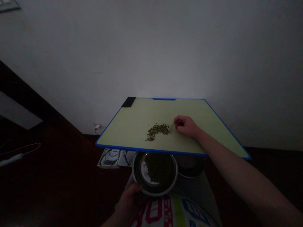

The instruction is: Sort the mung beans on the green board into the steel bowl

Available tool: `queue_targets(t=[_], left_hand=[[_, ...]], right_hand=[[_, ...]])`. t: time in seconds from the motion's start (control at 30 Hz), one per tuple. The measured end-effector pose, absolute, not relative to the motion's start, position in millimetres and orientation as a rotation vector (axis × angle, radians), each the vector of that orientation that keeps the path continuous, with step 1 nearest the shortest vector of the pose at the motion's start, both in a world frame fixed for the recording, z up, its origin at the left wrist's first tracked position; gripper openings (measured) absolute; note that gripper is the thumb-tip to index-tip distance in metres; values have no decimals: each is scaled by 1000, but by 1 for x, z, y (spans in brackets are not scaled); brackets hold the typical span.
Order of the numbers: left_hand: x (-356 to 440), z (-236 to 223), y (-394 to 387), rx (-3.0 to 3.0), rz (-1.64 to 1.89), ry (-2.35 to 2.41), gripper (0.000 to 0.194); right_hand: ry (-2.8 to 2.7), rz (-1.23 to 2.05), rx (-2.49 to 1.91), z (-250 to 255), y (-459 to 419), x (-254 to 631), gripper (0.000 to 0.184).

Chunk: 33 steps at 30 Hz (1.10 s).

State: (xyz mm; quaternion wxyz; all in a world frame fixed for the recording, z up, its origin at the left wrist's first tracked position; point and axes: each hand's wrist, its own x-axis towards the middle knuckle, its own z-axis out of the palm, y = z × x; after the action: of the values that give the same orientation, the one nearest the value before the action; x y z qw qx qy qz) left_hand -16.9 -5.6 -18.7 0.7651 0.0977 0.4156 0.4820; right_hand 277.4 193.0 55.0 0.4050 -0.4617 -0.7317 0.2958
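Note:
On the pale yellow-green board (189, 108) with a blue edge lies a curved spread of small greenish-brown grains (157, 130). My right hand (186, 125) is closed at the right end of this spread, its fingers pinching a small thin utensil (171, 127) that looks like a fork; its tip touches the grains. Below the board's front edge, my left hand (131, 195) grips the lower left rim of a round metal bowl (175, 181), thumb over the rim. More dark greenish grains (161, 168) cover much of the bowl's bottom, and bare shiny metal shows at the left.
A black phone (128, 101) lies at the board's far left corner. Behind the bowl, a second dark round container (190, 167) sits partly under the board. White boxes with cables (110, 157) stand on the floor. A charger (97, 126) is plugged into the wall (151, 56).

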Motion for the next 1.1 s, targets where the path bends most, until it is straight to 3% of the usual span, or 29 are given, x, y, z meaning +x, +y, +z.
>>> queue_targets(t=[0.43,0.83,1.1], left_hand=[[-21,-19,-5,207,1023,838,71],[-17,-13,-4,181,1060,857,77],[-21,-21,-5,199,1039,865,71]], right_hand=[[-2023,801,-1226,56,197,290,24],[-2014,540,-1331,49,206,297,23],[-1995,493,-1380,54,203,294,22]])
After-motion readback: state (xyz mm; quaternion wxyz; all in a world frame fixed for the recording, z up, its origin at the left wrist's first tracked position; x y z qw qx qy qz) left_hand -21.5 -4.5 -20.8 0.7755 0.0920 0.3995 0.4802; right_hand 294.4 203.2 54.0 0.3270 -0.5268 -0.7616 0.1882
